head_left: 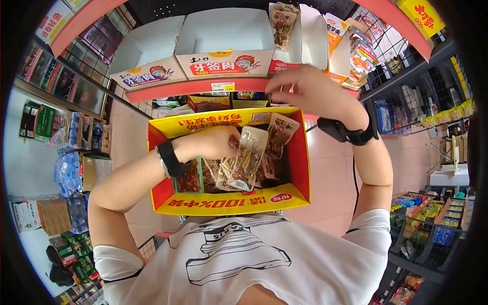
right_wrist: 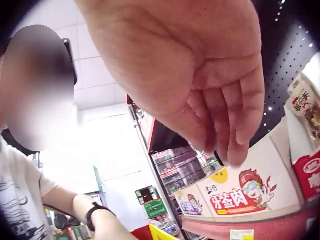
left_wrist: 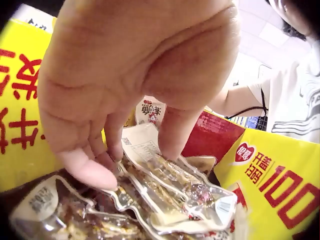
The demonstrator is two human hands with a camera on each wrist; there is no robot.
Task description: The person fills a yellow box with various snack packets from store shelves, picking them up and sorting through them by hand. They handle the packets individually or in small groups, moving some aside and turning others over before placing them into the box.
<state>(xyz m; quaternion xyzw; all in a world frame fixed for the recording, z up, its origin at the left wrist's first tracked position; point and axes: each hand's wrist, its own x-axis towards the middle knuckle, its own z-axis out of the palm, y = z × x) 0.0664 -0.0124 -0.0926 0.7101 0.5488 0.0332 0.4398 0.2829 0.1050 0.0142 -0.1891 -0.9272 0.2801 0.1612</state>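
Note:
My left hand [head_left: 216,143] reaches down into a yellow and red carton [head_left: 175,206]. Its thumb and fingers [left_wrist: 92,172] pinch clear-fronted snack packets [left_wrist: 170,182], one of which [head_left: 250,155] stands up beside the knuckles in the head view. Other packets of the same kind lie under and around it, with one [head_left: 281,133] leaning in the carton's far right corner. My right hand [head_left: 305,91] is raised over the far right rim, in front of the shelf, with its fingers loosely bent and nothing in them, as the right wrist view shows.
Beyond the carton runs a red-edged shelf [head_left: 188,90] with white display boxes [head_left: 223,38]. Upright packets [head_left: 283,30] fill one slot above the right hand, beside orange and white bags [head_left: 335,33]. Wire racks [head_left: 427,218] stand to the right, stacked goods [head_left: 81,173] to the left.

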